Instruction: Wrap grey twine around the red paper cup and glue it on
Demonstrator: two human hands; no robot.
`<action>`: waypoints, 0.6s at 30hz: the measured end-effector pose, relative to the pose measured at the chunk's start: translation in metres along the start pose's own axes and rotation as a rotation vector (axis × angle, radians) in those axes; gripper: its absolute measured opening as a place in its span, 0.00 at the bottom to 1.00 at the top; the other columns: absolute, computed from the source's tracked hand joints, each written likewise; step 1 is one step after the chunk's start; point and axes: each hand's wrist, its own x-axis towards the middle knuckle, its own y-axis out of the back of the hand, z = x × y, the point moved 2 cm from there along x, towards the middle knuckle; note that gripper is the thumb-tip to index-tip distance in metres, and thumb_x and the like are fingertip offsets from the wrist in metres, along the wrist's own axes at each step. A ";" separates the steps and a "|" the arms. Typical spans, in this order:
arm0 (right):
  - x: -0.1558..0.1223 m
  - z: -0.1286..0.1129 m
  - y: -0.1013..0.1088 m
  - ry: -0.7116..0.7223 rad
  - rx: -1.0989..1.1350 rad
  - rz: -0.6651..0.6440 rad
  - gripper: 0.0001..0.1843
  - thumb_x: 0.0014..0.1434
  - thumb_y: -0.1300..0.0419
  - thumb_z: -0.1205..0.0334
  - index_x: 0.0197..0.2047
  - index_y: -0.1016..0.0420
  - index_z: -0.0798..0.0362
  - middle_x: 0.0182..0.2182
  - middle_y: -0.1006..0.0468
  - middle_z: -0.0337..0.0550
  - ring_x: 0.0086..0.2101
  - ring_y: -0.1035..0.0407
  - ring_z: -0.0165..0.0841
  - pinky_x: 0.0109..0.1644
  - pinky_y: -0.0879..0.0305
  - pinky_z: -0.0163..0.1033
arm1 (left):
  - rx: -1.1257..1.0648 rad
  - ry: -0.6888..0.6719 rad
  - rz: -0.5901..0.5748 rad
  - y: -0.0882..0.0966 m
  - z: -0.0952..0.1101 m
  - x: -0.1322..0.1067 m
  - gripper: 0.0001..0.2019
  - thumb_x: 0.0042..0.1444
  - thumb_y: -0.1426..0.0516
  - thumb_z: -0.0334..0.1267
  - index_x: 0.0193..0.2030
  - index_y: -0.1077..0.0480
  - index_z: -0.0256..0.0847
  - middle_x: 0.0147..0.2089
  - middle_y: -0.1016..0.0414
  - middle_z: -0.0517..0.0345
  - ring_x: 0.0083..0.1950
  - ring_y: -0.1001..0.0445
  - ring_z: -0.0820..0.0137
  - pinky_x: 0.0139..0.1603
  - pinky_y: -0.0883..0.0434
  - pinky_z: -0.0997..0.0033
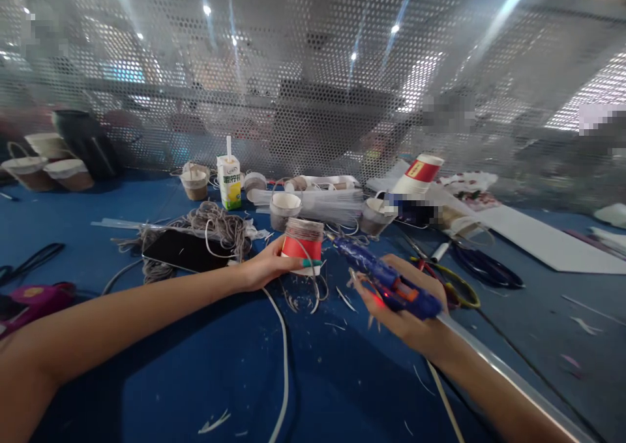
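My left hand (268, 262) grips a red paper cup (299, 250) held upside down, its upper part wound with rows of grey-brown cord (304, 228). A loose strand of the cord hangs down over the cup's side. In my right hand (401, 312) is a blue hot glue gun (381, 267), with a red light glowing on it. Its nozzle points left toward the wound cord, a short gap away. A long clear glue stick (499, 365) runs out of the gun's back, above my right forearm.
Behind the cup stand small cord-wrapped baskets (285, 209) and a bundle of clear glue sticks (323, 205). Left lie a tangle of grey cord (215, 224), a black phone (183, 250) and a drink carton (229, 182). Scissors (457, 286) lie right. A white cable (285, 365) crosses the blue table.
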 end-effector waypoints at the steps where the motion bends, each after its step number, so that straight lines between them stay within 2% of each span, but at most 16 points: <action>1: -0.003 -0.004 -0.002 0.026 0.001 0.013 0.05 0.55 0.38 0.62 0.29 0.31 0.48 0.27 0.26 0.41 0.26 0.31 0.34 0.31 0.33 0.42 | 0.018 -0.009 0.015 -0.001 0.000 0.000 0.32 0.28 0.27 0.39 0.43 0.33 0.39 0.40 0.24 0.55 0.38 0.25 0.69 0.47 0.31 0.64; 7: -0.011 -0.011 -0.006 0.145 -0.028 -0.027 0.08 0.55 0.40 0.66 0.29 0.35 0.47 0.24 0.31 0.38 0.24 0.35 0.31 0.28 0.38 0.39 | 0.112 0.003 0.041 -0.001 -0.003 -0.002 0.35 0.28 0.27 0.38 0.45 0.36 0.39 0.42 0.25 0.53 0.41 0.26 0.66 0.52 0.33 0.56; 14: -0.008 -0.002 -0.005 0.279 -0.085 -0.069 0.12 0.53 0.43 0.73 0.29 0.42 0.49 0.24 0.38 0.35 0.23 0.42 0.27 0.26 0.44 0.36 | 0.142 -0.001 0.024 -0.002 -0.001 -0.004 0.34 0.31 0.28 0.38 0.46 0.36 0.39 0.43 0.24 0.53 0.42 0.25 0.66 0.51 0.32 0.59; 18: -0.009 -0.002 -0.005 0.269 -0.131 -0.098 0.12 0.54 0.44 0.74 0.29 0.43 0.49 0.24 0.39 0.35 0.24 0.43 0.26 0.27 0.46 0.35 | 0.130 -0.004 0.004 -0.001 -0.001 -0.004 0.35 0.31 0.28 0.36 0.47 0.36 0.38 0.41 0.25 0.54 0.40 0.26 0.68 0.49 0.32 0.61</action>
